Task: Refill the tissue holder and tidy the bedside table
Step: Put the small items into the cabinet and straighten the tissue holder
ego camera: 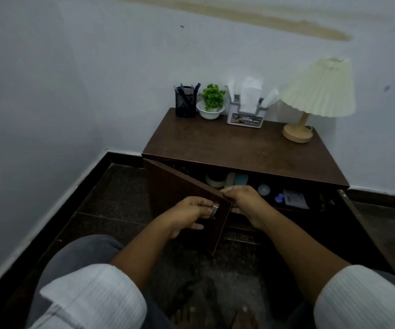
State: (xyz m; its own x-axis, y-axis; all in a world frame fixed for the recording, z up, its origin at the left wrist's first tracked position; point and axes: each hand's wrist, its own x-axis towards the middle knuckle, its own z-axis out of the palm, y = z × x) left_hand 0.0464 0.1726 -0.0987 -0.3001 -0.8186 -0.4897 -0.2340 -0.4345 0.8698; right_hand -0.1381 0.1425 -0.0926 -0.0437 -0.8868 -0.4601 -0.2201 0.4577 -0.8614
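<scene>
The dark wooden bedside table [239, 143] stands against the wall. On its back edge sits a white tissue holder [245, 115] with white tissues sticking up out of it. The left cabinet door [179, 198] hangs partly open. My left hand [189, 214] grips the metal handle [215, 208] on the door's front. My right hand [244, 198] holds the door's free edge from the inner side, its fingers curled over the top corner. Inside the cabinet, several small items lie on a shelf, among them a tape roll [215, 180] and a white bulb [263, 189].
On the tabletop stand a black mesh pen cup [186, 103], a small green plant in a white bowl [211, 102] and a lamp with a pleated cream shade [320, 91]. The right cabinet door [358, 224] is swung open. My knees and bare feet are at the bottom.
</scene>
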